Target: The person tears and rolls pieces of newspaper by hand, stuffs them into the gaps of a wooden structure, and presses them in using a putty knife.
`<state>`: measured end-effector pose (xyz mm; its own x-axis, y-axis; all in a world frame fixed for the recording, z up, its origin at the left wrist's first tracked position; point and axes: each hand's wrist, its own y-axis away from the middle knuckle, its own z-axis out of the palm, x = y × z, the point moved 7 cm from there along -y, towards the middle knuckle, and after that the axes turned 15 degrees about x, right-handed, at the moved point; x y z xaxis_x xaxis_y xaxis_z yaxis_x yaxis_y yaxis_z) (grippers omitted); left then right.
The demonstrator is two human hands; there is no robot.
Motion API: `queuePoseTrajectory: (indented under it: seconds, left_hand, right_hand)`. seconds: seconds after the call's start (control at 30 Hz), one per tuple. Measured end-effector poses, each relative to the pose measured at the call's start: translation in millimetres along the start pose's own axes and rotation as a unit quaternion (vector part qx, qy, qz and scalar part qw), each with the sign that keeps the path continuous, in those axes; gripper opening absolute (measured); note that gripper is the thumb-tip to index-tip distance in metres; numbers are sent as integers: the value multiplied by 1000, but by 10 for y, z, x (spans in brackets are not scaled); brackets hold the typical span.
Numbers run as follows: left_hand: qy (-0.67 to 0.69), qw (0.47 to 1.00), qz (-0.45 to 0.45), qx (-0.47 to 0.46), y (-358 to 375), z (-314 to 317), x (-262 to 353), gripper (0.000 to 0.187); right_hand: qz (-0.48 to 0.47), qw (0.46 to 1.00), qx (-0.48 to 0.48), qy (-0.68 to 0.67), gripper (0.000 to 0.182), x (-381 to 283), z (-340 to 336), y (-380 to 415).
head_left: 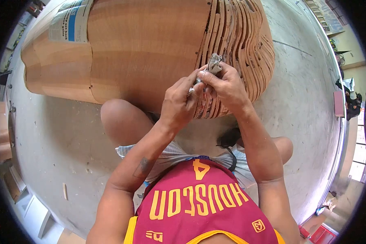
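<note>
Both my hands meet over the layered end of a large curved wooden form (150, 49). My right hand (230, 87) is closed on a small crumpled piece of paper (214, 64), greyish and strip-like, that sticks up past its thumb and index finger. My left hand (179, 99) pinches at the lower end of the same piece, fingertips against those of the right. White smears show on the left fingers. Behind the hands, wavy stacked wooden strips (256, 49) run side by side with dark gaps between them.
A newspaper sheet (71, 22) lies on the form's upper left. My bent knees are at either side, close to the form. Around it spreads a grey concrete floor (69, 138) with a small wooden stick (65, 191). Bags and a red crate (323, 235) stand along the right side.
</note>
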<state>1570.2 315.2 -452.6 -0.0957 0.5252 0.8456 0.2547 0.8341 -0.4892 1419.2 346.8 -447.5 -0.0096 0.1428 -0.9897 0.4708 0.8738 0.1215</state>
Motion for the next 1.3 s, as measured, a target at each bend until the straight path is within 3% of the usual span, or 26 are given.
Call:
queuePoseTrajectory:
  seconds: [0.13,0.37,0.47,0.53,0.57,0.67,0.8,1.0,1.2,1.3]
  left_hand:
    - [-47,998,-2,-39,30,111,-70,25]
    - [-25,999,3,-37,132,171,-175,18]
    - [-3,997,-34,-64,139,195,-277,18]
    - [-3,987,-134,-88,55,90,-337,20]
    - [-3,978,-183,-102,25,30,-390,21]
    - [-72,978,-196,5,-116,-288,-637,23]
    - [-103,988,-119,6,-155,-322,-502,21]
    - [-135,983,-115,-46,32,-95,-495,22]
    - [-184,981,-44,-41,89,0,-394,25]
    - [-217,974,-38,-49,112,63,-410,24]
  right_hand:
    - [44,999,-24,-13,17,132,-17,-28]
    - [-23,995,-84,50,19,168,-94,-45]
    - [-26,995,-79,51,22,169,-127,-2]
    - [-11,995,-77,67,23,128,-112,-25]
    - [-98,977,-58,181,21,58,-117,-80]
    - [-172,917,-32,358,23,41,-50,-223]
    - [-243,874,-12,420,24,126,78,-264]
    - [-207,886,-6,414,24,159,99,-273]
    - [-257,887,-13,383,25,223,71,-271]
    - [-213,870,-17,443,29,329,33,-329]
